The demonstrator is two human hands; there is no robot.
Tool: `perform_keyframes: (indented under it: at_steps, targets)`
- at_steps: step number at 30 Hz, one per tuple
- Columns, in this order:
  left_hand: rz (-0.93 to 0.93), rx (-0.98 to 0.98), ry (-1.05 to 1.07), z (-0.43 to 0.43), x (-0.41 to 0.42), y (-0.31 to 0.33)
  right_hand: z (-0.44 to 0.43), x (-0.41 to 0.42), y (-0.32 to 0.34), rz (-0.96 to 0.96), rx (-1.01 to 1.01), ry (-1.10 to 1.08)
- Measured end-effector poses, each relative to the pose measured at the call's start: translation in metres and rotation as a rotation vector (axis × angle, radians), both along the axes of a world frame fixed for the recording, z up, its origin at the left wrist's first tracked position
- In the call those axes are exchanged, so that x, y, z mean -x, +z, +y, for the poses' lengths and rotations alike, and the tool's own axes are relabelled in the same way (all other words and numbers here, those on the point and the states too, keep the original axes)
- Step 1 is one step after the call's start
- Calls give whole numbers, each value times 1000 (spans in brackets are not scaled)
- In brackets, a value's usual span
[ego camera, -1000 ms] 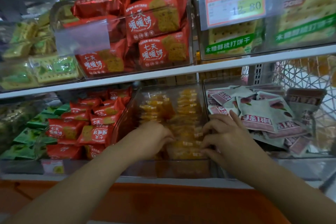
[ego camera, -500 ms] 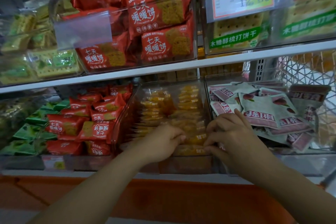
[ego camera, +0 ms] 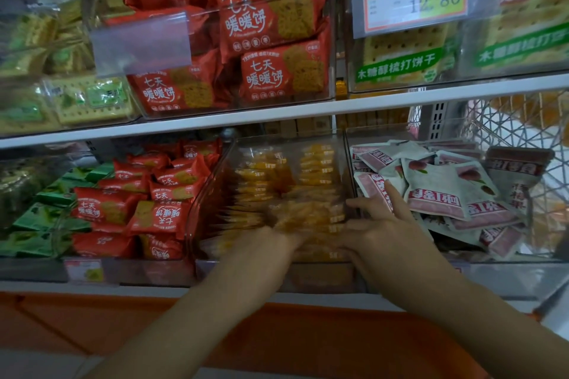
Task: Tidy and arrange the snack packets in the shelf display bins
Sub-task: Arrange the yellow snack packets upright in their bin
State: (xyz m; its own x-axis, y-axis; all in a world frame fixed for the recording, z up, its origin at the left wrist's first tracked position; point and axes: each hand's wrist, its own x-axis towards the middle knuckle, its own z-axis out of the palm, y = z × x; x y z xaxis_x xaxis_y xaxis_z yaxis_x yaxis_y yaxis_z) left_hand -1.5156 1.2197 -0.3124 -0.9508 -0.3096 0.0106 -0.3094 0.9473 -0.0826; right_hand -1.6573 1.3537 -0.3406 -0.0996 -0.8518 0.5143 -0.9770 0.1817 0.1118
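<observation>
The small yellow see-through snack packets (ego camera: 314,169) fill the clear plastic bin (ego camera: 320,277). The left hand (ego camera: 271,243) is blurry; I cannot tell its grip. The right hand (ego camera: 388,224) lies open, fingers spread, holding nothing. Rows beyond the hands look neat. Those under them look messy.

dim, warm cast | left hand (ego camera: 271,243) motion-blurred | edges soft, bowed

Middle packets (ego camera: 317,163) are orange-yellow, left packets (ego camera: 101,209) red with white lettering, pouches (ego camera: 437,194) pink-and-white
</observation>
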Motion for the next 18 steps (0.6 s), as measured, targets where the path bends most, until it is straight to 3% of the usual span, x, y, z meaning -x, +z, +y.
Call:
perform_keyframes:
  at_steps: [4, 8, 11, 18]
  targets:
    - [1, 12, -48, 2, 0, -16, 3, 1, -3, -46, -15, 20]
    - [224, -252, 18, -15, -18, 4, 7, 10, 4, -360, 68, 46]
    - [442, -295, 113, -39, -22, 11, 2, 10, 3, -326, 39, 13]
    - [188, -175, 105, -53, 14, 11, -6, 13, -4, -236, -35, -42]
